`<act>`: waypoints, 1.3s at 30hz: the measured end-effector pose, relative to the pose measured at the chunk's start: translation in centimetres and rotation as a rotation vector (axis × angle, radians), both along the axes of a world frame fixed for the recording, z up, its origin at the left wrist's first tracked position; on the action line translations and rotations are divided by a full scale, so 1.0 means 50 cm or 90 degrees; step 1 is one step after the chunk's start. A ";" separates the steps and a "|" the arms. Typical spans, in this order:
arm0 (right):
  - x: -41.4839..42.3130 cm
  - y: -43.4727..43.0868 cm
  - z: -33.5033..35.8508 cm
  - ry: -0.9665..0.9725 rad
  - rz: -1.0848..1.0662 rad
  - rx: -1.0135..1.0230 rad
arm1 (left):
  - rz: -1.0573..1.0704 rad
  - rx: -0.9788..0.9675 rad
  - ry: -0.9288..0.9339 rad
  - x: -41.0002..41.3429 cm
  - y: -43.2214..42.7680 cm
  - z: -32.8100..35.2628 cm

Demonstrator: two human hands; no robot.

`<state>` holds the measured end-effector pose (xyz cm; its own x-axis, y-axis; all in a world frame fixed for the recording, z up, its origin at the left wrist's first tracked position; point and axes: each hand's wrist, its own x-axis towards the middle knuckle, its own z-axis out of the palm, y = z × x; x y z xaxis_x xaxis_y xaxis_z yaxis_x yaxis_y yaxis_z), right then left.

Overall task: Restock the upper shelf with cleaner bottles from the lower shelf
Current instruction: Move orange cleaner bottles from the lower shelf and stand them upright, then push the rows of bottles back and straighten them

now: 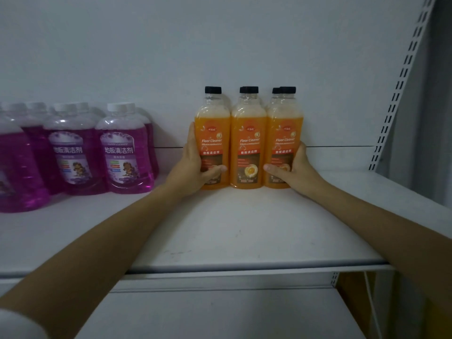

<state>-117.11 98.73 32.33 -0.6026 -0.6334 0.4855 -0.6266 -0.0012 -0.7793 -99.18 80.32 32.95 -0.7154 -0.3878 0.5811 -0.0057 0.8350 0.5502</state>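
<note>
While purple bottles (122, 152) stand well left of the left hand (195, 167), that hand grips the outer side of the orange cleaner bottles (248, 133), thumb across the leftmost label. Btwn the two hands: 3 bottles in front, upright and touching, w/ more black caps behind, on the shelf (244, 228) by the back wall. Right hand (294, 167) grips the rightmost bottle likewise, thumb across its front. Slotted upright (396, 94) sits further right of it.
</note>
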 end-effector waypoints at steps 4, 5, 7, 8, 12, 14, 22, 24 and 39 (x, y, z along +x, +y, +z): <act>0.001 0.014 0.000 0.087 -0.070 0.064 | 0.259 -0.437 0.081 0.012 0.007 0.004; 0.004 0.018 0.002 0.159 -0.115 0.078 | 0.291 -0.591 0.100 0.013 0.007 0.009; 0.011 0.027 0.009 0.331 -0.191 0.092 | 0.320 -0.849 0.105 0.009 0.008 0.012; 0.015 0.031 0.012 0.415 -0.211 0.097 | 0.317 -0.936 0.098 0.004 0.009 0.010; 0.022 0.039 0.015 0.565 -0.216 0.124 | 0.280 -1.041 0.060 -0.007 0.015 0.002; 0.022 0.038 0.013 0.574 -0.224 0.141 | 0.288 -1.030 0.043 -0.009 0.014 0.000; 0.022 0.021 0.009 0.584 -0.255 0.153 | 0.289 -1.001 0.011 -0.006 0.020 0.003; 0.021 0.026 0.009 0.587 -0.245 0.155 | 0.298 -1.017 0.020 -0.005 0.018 0.001; 0.100 0.025 0.107 0.798 -0.134 0.013 | 0.157 -0.709 -0.068 0.146 0.021 0.107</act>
